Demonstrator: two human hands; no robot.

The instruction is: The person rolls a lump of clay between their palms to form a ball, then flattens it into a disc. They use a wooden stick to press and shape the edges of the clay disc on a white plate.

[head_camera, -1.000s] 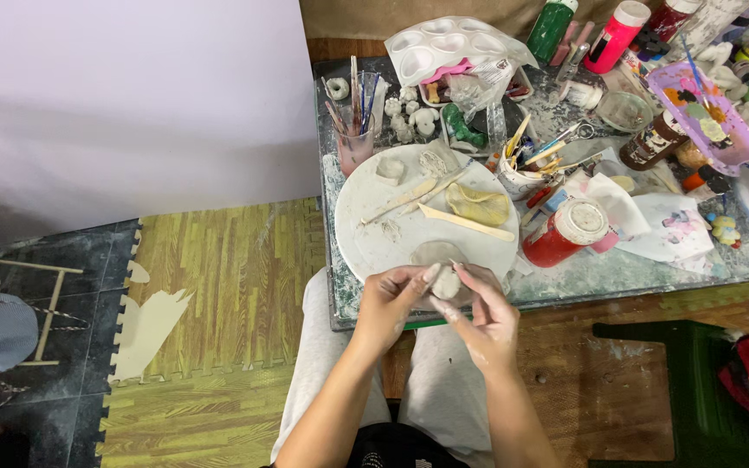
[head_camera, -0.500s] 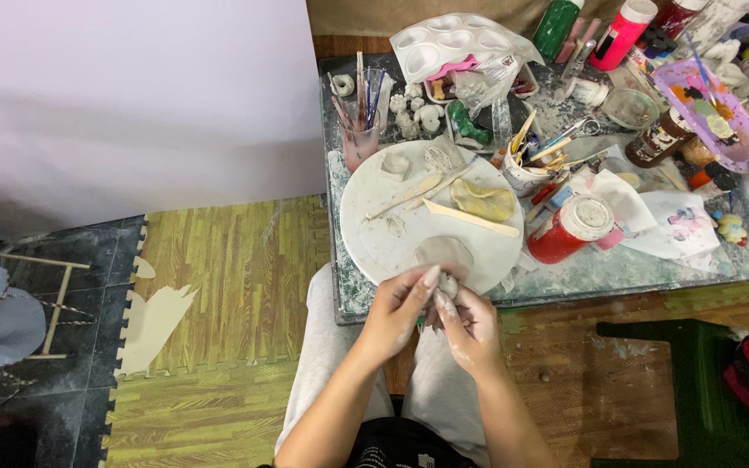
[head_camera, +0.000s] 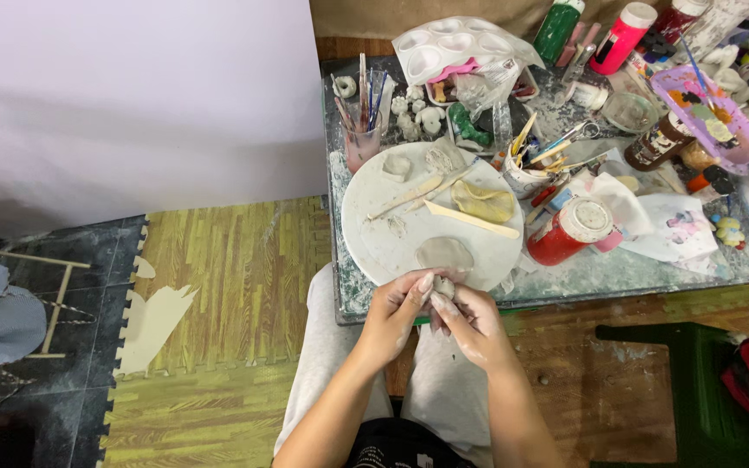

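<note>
A small lump of grey clay (head_camera: 444,286) is pinched between the fingers of both hands at the near edge of the table. My left hand (head_camera: 396,310) cups it from the left, and my right hand (head_camera: 471,319) presses it from the right. Just beyond sits a round white board (head_camera: 374,217) with a flat grey clay disc (head_camera: 444,254), a yellowish clay piece (head_camera: 483,201), small clay bits and two wooden modelling sticks (head_camera: 471,219).
The marbled table (head_camera: 651,270) is crowded: red jar (head_camera: 570,230), cup of brushes (head_camera: 362,143), white palette (head_camera: 457,48), paint bottles, purple tray (head_camera: 710,117), paper scraps. A green stool (head_camera: 695,381) stands at right. Foam floor mats lie at left.
Both hands have drawn closer together around the clay lump, and the view has shifted slightly so the table sits a little lower in frame.
</note>
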